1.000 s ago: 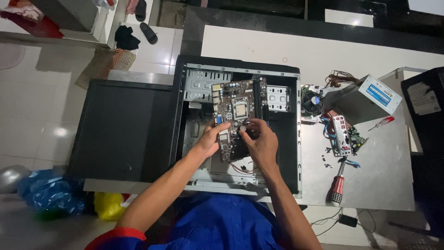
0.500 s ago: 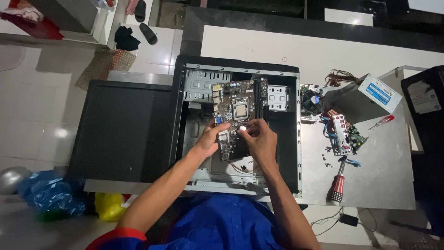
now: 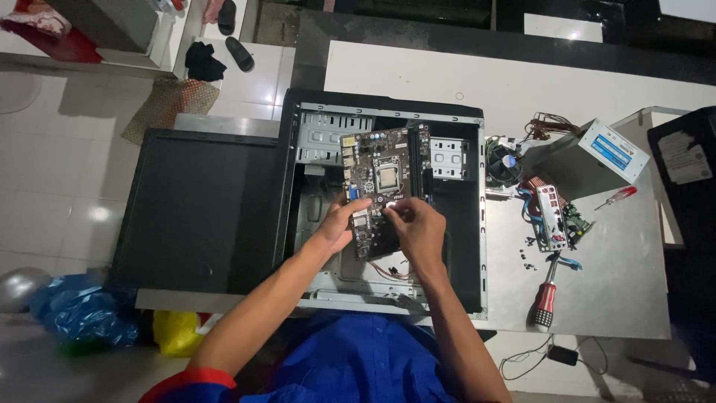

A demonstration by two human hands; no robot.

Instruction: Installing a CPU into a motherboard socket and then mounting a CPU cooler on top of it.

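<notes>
both forearms reach forward — left hand (image 3: pixel 337 224) and right hand (image 3: pixel 418 227) curled, fingers bent, close together.

A blue and white rectangular label (image 3: pixel 613 151) covers the top face of the grey power supply box (image 3: pixel 578 160) on the table's right side. A pale sticker (image 3: pixel 685 158) sits on the black case at the far right.

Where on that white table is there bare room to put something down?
The table is bare beyond the computer case, and again between the red-handled screwdriver and the dark cabinet. It is crowded by the cooler fan, power supply and loose screws.
</notes>
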